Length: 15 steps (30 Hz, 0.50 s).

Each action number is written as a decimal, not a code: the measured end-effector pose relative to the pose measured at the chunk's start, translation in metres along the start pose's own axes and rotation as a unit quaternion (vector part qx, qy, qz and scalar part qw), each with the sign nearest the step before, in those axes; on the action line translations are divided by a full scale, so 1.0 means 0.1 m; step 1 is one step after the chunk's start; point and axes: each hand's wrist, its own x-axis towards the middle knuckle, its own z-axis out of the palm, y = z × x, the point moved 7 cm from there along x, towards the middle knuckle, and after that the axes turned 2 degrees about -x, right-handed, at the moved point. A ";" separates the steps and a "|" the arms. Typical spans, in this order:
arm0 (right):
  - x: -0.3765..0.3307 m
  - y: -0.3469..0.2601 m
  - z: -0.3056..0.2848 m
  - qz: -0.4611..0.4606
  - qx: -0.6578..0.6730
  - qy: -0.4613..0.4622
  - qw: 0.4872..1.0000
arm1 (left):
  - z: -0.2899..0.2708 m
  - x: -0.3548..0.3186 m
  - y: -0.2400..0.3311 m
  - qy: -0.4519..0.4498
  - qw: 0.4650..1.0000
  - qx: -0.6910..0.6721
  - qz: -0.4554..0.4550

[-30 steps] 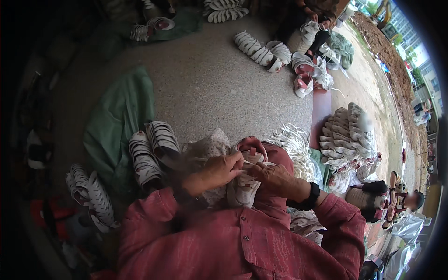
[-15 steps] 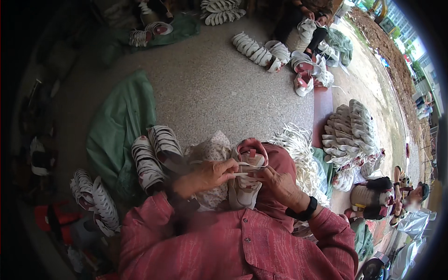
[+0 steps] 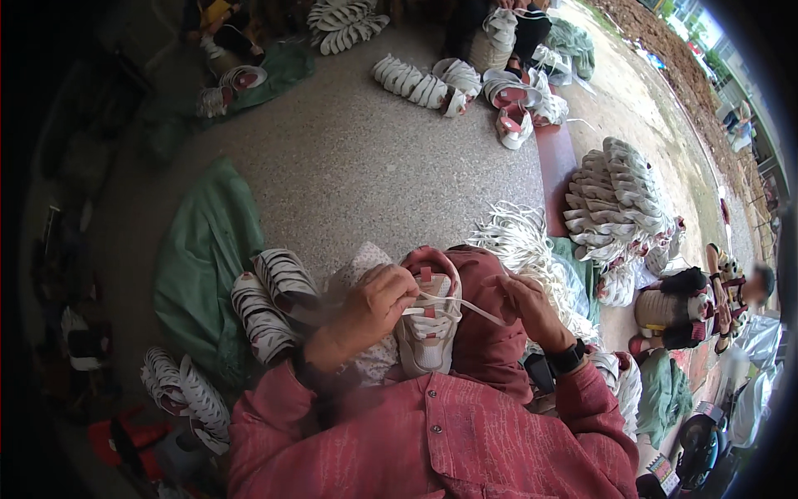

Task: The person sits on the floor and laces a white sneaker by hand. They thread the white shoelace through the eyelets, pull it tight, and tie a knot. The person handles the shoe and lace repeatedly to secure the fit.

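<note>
1. Left hand [image 3: 378,301] is closed, thumb and fingertips pinching a white lace [image 3: 475,308] just left of the shoe.
2. Right hand [image 3: 532,312] is raised on the other side, fingers partly curled; the lace runs to its fingertips, but whether they grip it, I cannot tell.
3. Between both hands, the white shoe [image 3: 431,326] sits on the person's lap, toe toward the shirt.
4. Loose white laces [image 3: 519,249] lie beyond the right hand; a green sheet [image 3: 204,258] lies on the floor [image 3: 357,175] at left.
</note>
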 end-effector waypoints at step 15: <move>0.27 0.30 0.42 -0.111 -0.209 -0.137 0.962 | 0.81 0.21 -0.51 -0.158 0.941 -0.204 -0.219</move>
